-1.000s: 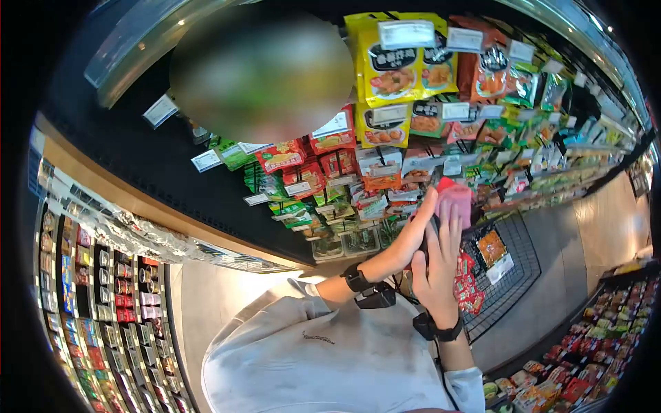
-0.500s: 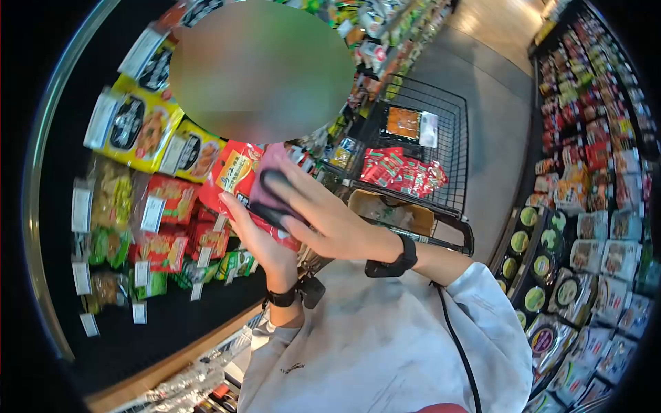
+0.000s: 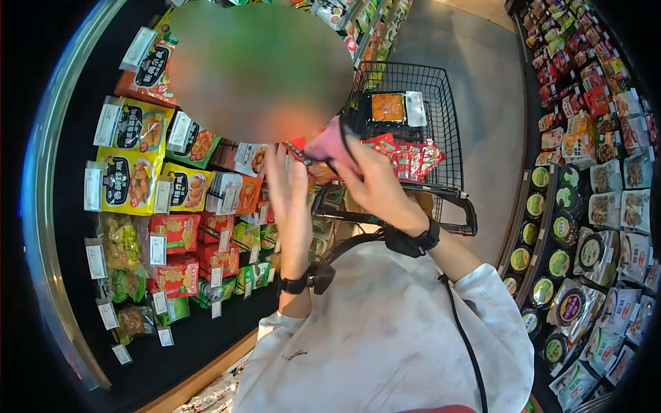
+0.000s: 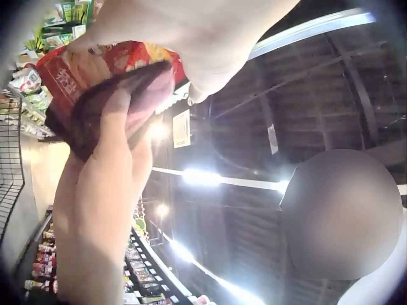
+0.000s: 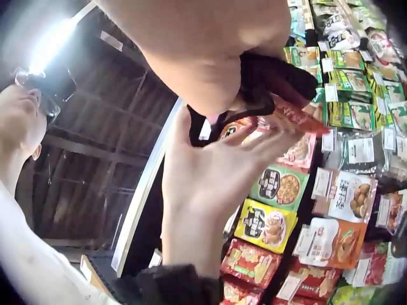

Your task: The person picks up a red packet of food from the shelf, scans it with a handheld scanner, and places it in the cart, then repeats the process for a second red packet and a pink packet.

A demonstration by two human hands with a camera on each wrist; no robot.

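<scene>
Both hands are raised in front of the face. My right hand (image 3: 375, 182) grips a pink and black pouch-like thing (image 3: 329, 144) and presses it on a red snack packet (image 3: 301, 148). My left hand (image 3: 286, 182) stands upright beside it, its straight fingers touching the packet. The left wrist view has the packet (image 4: 95, 60) under the dark pouch (image 4: 137, 95), with the right hand (image 4: 102, 184) reaching up to it. From the right wrist, the left hand (image 5: 210, 178) spreads its fingers against the red packet (image 5: 296, 114) below the pouch (image 5: 273, 79).
A black wire shopping cart (image 3: 454, 189) stands just ahead, holding red packets (image 3: 413, 155) and an orange tray (image 3: 389, 107). Snack bags hang on hooks on the left (image 3: 138, 172). Shelves of bowls and packs (image 3: 571, 227) line the right. The aisle floor (image 3: 482, 82) runs ahead.
The head has turned from the hanging display toward the cart and aisle. Both hands have lifted the packet and pouch higher, closer to the face.
</scene>
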